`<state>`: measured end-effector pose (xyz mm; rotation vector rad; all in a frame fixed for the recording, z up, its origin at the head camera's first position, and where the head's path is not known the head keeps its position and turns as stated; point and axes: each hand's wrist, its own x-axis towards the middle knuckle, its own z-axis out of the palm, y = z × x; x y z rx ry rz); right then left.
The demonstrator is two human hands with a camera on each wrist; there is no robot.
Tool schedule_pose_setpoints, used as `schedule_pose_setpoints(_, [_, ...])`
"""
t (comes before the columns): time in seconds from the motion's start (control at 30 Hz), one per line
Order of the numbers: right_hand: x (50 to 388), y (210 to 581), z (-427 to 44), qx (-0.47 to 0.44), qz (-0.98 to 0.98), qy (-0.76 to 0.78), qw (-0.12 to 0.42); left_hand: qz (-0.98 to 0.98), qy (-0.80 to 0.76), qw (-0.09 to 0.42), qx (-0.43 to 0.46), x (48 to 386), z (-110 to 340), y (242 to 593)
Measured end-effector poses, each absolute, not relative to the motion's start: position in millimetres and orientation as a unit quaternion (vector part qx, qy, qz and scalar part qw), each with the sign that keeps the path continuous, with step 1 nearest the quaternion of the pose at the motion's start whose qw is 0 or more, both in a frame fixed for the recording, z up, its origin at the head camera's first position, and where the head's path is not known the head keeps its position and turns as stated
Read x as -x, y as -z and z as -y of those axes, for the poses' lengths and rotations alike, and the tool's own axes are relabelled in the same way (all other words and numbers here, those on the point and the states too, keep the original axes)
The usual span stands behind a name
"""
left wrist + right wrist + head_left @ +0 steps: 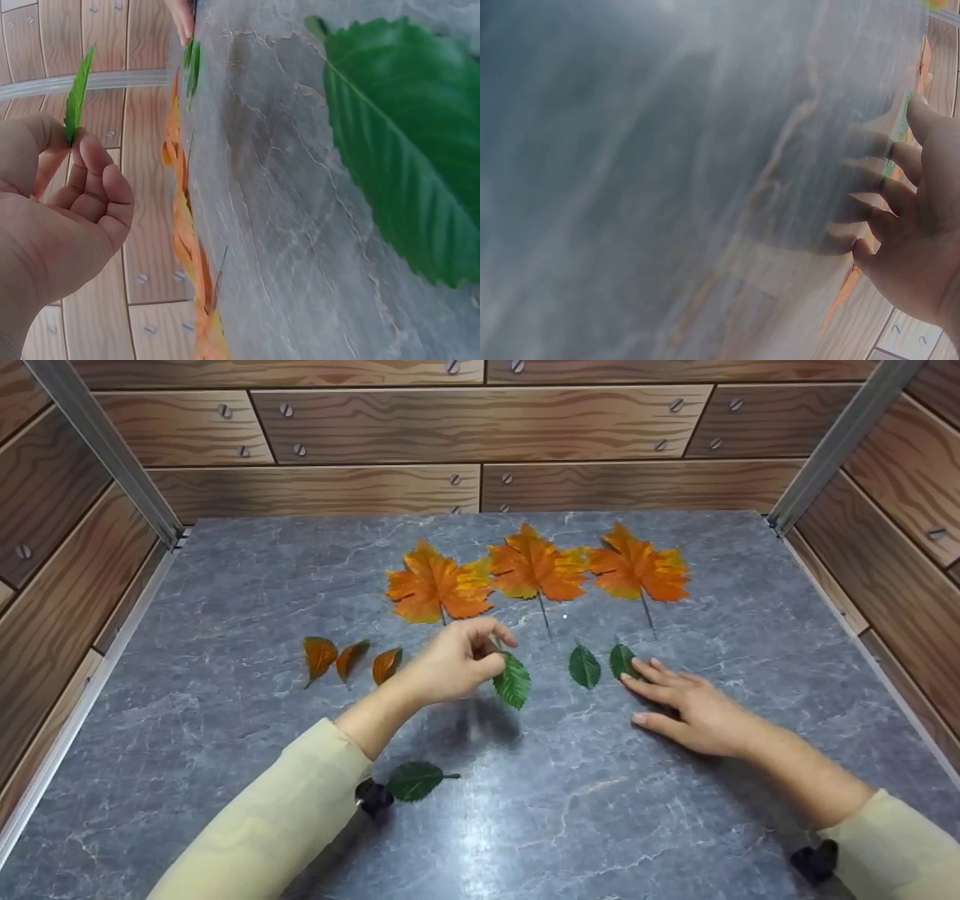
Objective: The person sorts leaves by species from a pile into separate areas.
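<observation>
My left hand (pixel 461 660) pinches a green leaf (pixel 513 681) near its stem, held above the table; the left wrist view shows this leaf (pixel 77 94) edge-on between thumb and fingers. My right hand (pixel 697 711) lies with fingers spread, its fingertips touching a green leaf (pixel 621 660) on the table. Another green leaf (pixel 584 667) lies just left of that one. Nearer the front, a darker green leaf (pixel 415 781) lies beside my left sleeve, and it looms large in the left wrist view.
Three orange maple leaves, left (pixel 439 585), middle (pixel 536 564) and right (pixel 637 564), lie in a row at the back. Three small brown-orange leaves, including one (pixel 319 656), lie at left. Wood-patterned walls (pixel 480 427) enclose the grey marbled table (pixel 570 825).
</observation>
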<state>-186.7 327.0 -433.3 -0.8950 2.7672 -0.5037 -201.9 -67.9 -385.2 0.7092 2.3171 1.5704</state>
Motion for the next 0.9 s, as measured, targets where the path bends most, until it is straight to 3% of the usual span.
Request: schedule_pose_setpoints(0.9, [188.1, 435.7, -327.0, 0.296, -0.936, 0.166, 0.099, -0.836, -0.505, 0.08, -0.199, 239.3, 23.5, 399.2])
